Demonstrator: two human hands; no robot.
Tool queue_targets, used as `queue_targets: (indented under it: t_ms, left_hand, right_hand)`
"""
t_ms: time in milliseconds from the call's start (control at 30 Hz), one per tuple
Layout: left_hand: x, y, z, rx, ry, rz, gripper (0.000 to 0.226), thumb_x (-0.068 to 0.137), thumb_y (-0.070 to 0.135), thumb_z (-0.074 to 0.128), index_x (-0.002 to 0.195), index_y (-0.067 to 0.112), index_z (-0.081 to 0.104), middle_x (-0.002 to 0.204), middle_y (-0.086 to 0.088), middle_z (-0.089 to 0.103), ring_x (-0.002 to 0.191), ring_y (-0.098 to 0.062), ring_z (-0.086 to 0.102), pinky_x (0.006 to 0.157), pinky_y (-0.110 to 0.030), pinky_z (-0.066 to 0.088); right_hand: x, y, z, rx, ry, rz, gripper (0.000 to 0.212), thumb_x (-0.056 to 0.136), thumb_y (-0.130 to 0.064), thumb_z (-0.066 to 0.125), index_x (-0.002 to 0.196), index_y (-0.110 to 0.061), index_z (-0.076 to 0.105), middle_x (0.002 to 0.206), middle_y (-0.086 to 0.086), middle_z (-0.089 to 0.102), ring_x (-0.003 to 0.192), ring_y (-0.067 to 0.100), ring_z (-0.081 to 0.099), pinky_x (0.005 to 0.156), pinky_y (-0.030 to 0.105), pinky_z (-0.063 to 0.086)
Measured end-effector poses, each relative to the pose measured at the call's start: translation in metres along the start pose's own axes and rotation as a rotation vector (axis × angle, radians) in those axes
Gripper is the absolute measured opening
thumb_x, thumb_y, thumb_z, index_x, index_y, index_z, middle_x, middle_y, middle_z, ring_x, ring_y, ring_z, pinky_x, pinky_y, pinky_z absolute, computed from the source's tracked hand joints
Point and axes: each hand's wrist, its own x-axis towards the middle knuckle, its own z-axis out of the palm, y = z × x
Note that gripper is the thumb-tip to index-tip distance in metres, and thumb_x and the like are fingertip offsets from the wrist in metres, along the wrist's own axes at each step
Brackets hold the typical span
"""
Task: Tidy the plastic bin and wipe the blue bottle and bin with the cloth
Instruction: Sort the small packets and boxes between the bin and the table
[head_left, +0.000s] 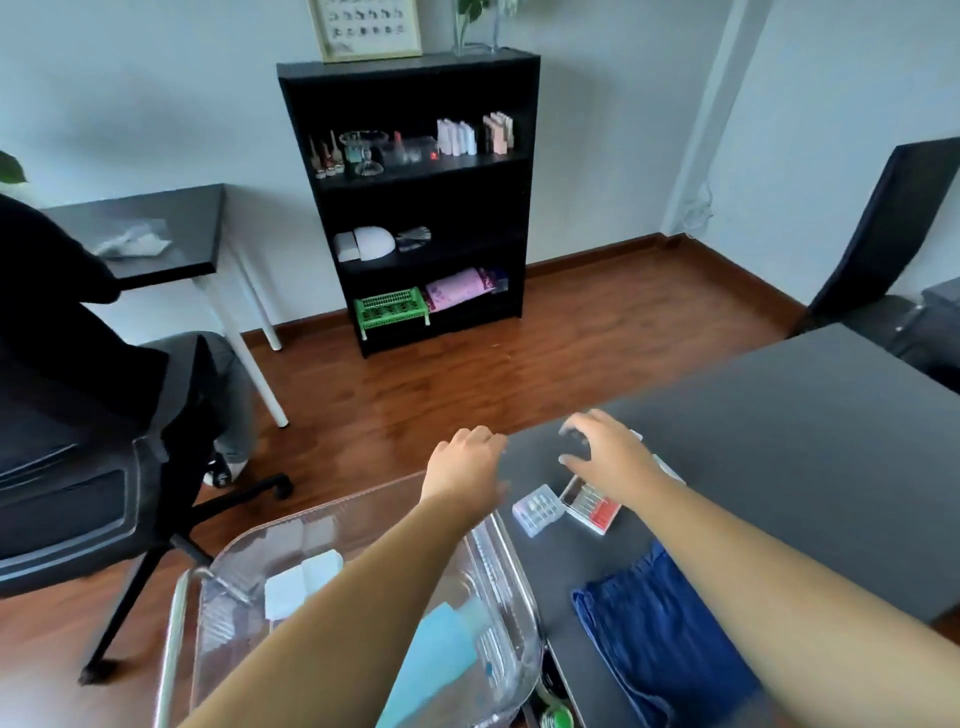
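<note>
A clear plastic bin (498, 582) stands at the lower middle, left of the dark table. Inside it lie a light blue bottle (441, 654) and a white pad (301, 582), partly hidden by my left forearm. A dark blue cloth (654, 634) lies folded on the table at the lower right. My left hand (467, 462) rests at the table's near corner above the bin, fingers loosely curled, holding nothing. My right hand (608, 452) hovers over the table with fingers spread, above a red-and-white case (597, 506). Beside it sits a small clear case (537, 509).
The dark table (779, 415) fills the right side. A black office chair (78, 441) stands at the left on the wooden floor. A black bookshelf (415, 208) with small items stands against the far wall, with another black table (171, 228) to its left. A seated person's leg shows behind the chair.
</note>
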Motion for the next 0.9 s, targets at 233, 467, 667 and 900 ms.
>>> queue_targets:
  t_ms: [233,467,667,900]
  left_hand:
    - [0.02,0.041,0.041,0.123,-0.213,0.026,0.06,0.073,0.057,0.068,0.118,0.021,0.054,0.117,0.001,0.059,0.113,-0.021,0.053,0.094,-0.036,0.034]
    - [0.021,0.043,0.061,0.151,-0.247,-0.062,0.049,0.07,0.055,0.07,0.102,0.02,0.057,0.101,0.001,0.066,0.097,-0.02,0.06,0.096,-0.031,0.032]
    - [0.023,0.043,0.063,0.113,-0.203,-0.101,0.032,0.071,0.044,0.069,0.081,0.022,0.047,0.091,-0.001,0.066,0.089,-0.022,0.059,0.09,-0.027,0.033]
    - [0.029,0.021,0.021,-0.073,0.01,-0.155,0.025,0.068,0.034,0.067,0.082,0.019,0.054,0.082,0.002,0.054,0.082,-0.025,0.057,0.073,-0.028,0.033]
  right_hand:
    - [-0.02,0.057,0.007,-0.05,-0.222,0.123,0.054,0.081,-0.041,0.066,0.129,-0.022,0.05,0.132,-0.002,0.049,0.118,0.017,0.051,0.094,0.034,0.044]
    - [-0.017,0.068,0.032,-0.179,-0.263,0.098,0.067,0.065,-0.061,0.068,0.114,-0.018,0.053,0.111,-0.001,0.052,0.106,0.019,0.053,0.085,0.035,0.046]
    - [-0.011,0.069,0.036,-0.177,-0.209,0.076,0.045,0.066,-0.04,0.07,0.099,-0.015,0.053,0.104,0.002,0.052,0.099,0.021,0.053,0.081,0.034,0.049]
    - [0.017,0.046,0.002,-0.127,-0.091,0.01,0.049,0.067,-0.039,0.07,0.107,-0.016,0.054,0.105,-0.002,0.049,0.103,0.018,0.048,0.08,0.033,0.046]
